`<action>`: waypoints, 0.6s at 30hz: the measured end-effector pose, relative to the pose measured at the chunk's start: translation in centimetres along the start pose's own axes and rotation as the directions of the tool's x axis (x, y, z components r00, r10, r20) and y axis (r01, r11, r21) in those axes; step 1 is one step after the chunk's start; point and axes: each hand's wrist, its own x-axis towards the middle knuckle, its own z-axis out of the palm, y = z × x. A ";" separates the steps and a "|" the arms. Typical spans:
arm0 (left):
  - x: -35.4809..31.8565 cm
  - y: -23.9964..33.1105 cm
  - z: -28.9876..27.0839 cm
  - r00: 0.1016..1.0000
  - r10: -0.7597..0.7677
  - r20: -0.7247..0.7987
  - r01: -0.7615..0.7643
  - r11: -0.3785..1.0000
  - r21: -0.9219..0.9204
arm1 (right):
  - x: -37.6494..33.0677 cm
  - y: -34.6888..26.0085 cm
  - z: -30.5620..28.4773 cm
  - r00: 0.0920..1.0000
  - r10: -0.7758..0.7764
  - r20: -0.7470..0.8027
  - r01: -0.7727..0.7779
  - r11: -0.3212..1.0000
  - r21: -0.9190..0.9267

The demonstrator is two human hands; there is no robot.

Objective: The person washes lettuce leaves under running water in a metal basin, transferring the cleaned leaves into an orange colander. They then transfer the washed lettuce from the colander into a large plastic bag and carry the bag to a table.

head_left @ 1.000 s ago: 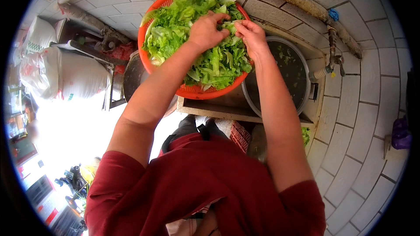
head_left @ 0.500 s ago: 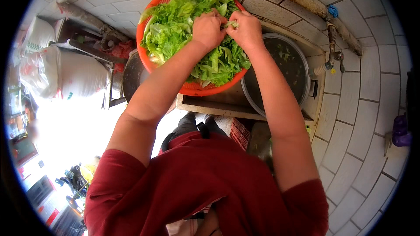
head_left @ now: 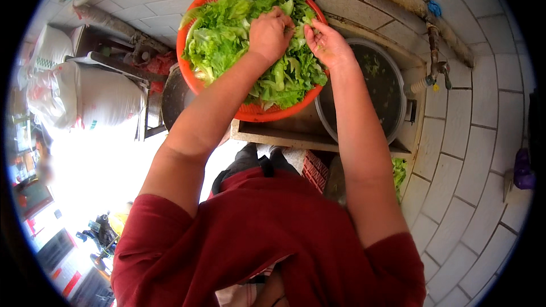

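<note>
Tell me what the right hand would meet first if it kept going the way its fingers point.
The right hand points up and slightly left over the lettuce leaves. It would likely meet those leaves first, then the far rim of the orange colander; depth is uncertain.

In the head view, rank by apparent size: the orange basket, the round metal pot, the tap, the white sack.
1. orange basket
2. round metal pot, close to the basket, so unsure
3. white sack, fisheye-squeezed
4. tap
</note>
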 end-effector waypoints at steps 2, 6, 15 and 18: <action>0.2 0.0 0.1 0.999 -0.022 0.040 0.021 0.999 0.036 | -0.6 -0.6 0.1 0.998 -0.012 0.056 0.009 0.999 0.051; 0.6 0.1 -0.1 0.997 -0.039 0.072 0.040 0.999 -0.014 | -2.2 -0.5 0.7 0.988 -0.155 -0.005 0.152 0.973 -0.176; 1.1 -0.1 0.3 0.979 -0.070 0.190 0.065 0.997 0.034 | -3.4 -0.2 1.8 0.937 -0.324 0.133 0.329 0.684 -0.651; 1.0 0.5 0.3 0.992 -0.059 0.108 0.058 0.998 0.011 | -5.2 -1.2 0.9 0.962 -0.223 0.160 0.271 0.865 -0.423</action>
